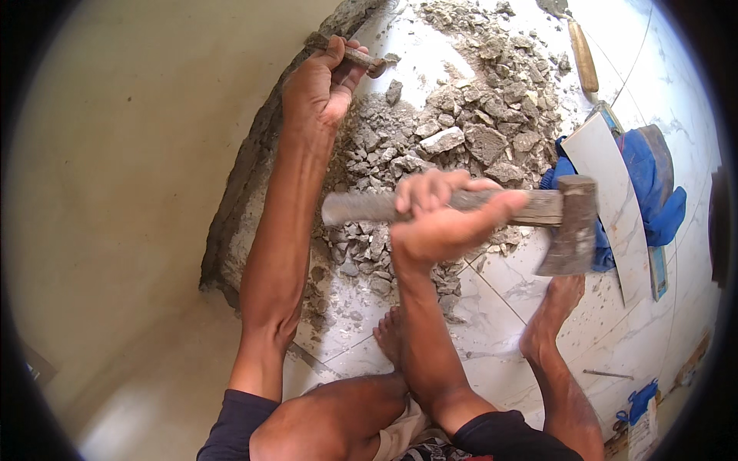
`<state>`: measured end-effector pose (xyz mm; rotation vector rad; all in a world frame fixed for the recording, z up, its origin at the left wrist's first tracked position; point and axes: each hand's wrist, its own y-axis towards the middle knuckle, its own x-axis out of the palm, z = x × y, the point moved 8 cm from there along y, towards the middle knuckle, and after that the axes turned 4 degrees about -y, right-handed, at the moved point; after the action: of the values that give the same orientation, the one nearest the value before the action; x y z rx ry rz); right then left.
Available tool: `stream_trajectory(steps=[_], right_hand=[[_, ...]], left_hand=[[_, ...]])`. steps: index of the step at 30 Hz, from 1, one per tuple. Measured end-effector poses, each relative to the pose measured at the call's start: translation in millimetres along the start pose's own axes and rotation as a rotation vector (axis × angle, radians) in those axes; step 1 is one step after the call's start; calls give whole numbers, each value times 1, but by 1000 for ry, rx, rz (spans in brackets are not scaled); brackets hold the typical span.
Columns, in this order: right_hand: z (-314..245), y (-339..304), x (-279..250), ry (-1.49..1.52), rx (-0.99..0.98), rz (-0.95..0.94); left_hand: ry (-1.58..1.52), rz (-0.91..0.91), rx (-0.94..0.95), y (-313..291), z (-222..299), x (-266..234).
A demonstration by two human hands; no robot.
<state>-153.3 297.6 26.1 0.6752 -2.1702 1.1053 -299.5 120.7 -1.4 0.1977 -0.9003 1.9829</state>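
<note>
My left hand (pixel 319 83) grips a short dusty chisel (pixel 361 58) held against the broken base of the cream wall (pixel 115 154). My right hand (pixel 442 211) is closed around the wooden handle of a heavy hammer (pixel 569 227), raised level above the floor with its rusty head to the right. Between and below the hands lies a heap of grey mortar rubble (pixel 453 131) on white marble-look floor tiles (pixel 507 300). My bare feet (pixel 557 300) rest on the tiles near the rubble.
A chipped-out strip (pixel 231 223) runs along the wall's foot. A loose white tile piece (pixel 615 192) lies over blue cloth (pixel 653 192) at the right. A wooden-handled tool (pixel 584 58) lies at the top right. A nail (pixel 607 374) and a small blue object (pixel 638 403) sit at the lower right.
</note>
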Motion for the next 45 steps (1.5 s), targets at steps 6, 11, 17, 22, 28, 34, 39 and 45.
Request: stream_trajectory(steps=[6,11,17,22,28,34,39,45], right_hand=[[56,9,9,-644,269,-370],[17,6,20,-141,-6,-292],[49,0,20,-693,259,-425],[4,-4,23,-391,63,-292],[36,-10,17,-631,342,-389],[44,-19,8,-653,378,-426],[30,-8,4,-241,214,-189],[71,10,13,-744,240,-503]], left_hand=[[12,9,11,3,2,-4],[6,-8,-7,1,0,0],[13,-159,-28,25,6,-17],[25,-60,-65,-2,-5,-9],[54,-33,4,-24,-5,-4],[37,2,34,-17,5,-12],[41,14,19,-18,4,-5],[66,34,19,-10,4,-12]])
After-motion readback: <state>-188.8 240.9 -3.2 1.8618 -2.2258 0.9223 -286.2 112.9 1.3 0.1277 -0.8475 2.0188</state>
